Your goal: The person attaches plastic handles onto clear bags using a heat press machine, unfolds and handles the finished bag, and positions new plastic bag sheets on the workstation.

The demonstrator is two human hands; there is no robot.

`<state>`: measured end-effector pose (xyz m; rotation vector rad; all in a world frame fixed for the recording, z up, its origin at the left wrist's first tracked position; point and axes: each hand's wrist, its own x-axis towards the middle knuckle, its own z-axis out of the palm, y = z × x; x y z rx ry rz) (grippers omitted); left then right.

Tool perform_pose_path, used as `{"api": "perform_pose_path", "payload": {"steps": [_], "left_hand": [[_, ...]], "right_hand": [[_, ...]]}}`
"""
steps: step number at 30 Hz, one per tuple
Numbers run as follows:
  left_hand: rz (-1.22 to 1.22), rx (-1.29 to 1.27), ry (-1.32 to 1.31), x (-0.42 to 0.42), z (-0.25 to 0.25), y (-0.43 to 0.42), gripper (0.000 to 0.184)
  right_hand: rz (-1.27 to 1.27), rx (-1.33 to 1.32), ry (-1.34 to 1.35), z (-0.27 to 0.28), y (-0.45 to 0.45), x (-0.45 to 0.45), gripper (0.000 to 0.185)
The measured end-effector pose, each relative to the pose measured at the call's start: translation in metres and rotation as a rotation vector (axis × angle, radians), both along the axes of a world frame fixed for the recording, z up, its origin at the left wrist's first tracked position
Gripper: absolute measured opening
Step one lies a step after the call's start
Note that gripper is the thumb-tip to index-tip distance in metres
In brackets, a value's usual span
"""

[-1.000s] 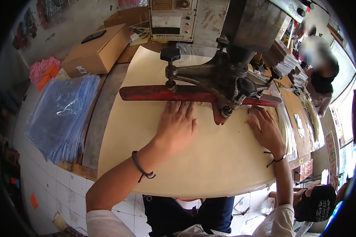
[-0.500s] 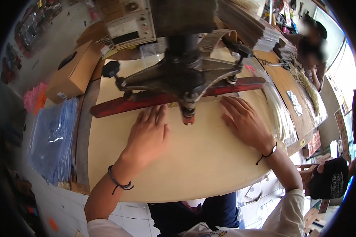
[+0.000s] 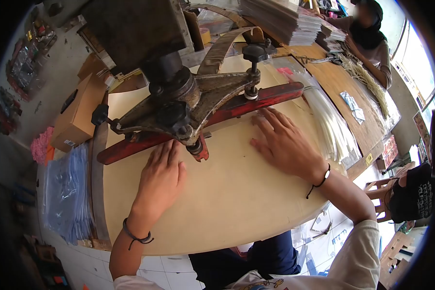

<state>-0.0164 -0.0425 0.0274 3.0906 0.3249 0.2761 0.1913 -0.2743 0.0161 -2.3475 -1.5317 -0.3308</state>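
Note:
A dark metal press head (image 3: 176,104) hangs over a beige work surface (image 3: 227,203), carrying a long red bar (image 3: 227,107) that runs slantwise across it. My left hand (image 3: 160,179) lies palm down on the left, fingers stretched forward, the tips partly hidden by the bar. On the right my right hand (image 3: 290,145) rests flat with its fingers apart, the fingertips close to the near side of the bar. Both hands are open and appear to hold nothing. A thin pale strip shows along the bar between them; what it is I cannot tell.
Bluish clear plastic bags (image 3: 65,193) lie stacked at the left, near a cardboard box (image 3: 79,113). White plastic strips (image 3: 333,125) lie to the right. Bundled sheets (image 3: 280,21) stand at the back. One person (image 3: 372,43) sits at the far right; another's dark cap (image 3: 413,193) shows nearer.
The view has shifted and tilted, so the press head and red bar appear farther left. Both hands stay flat beside the bar, fingers still extended.

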Motion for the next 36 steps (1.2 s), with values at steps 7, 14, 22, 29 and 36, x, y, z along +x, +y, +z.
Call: {"api": "perform_pose_path", "payload": {"steps": [7,14,22,29,36], "left_hand": [[0.005,-0.108,-0.008,-0.002,0.001,0.001,0.049],[-0.017,-0.056,-0.064,-0.003,-0.010,0.006,0.050],[-0.015,0.134,-0.147,-0.007,-0.022,0.007,0.052],[0.005,0.124,-0.178,-0.006,-0.022,0.001,0.050],[-0.017,0.145,-0.191,-0.009,-0.024,0.004,0.049]], "right_hand": [[-0.004,-0.012,0.030,0.007,0.000,-0.003,0.049],[-0.024,-0.072,-0.014,0.015,0.002,-0.005,0.052],[-0.067,-0.062,0.027,0.016,0.005,-0.007,0.058],[-0.082,-0.082,0.008,0.015,0.007,-0.008,0.061],[-0.101,-0.087,0.023,0.018,0.006,-0.013,0.060]]}}
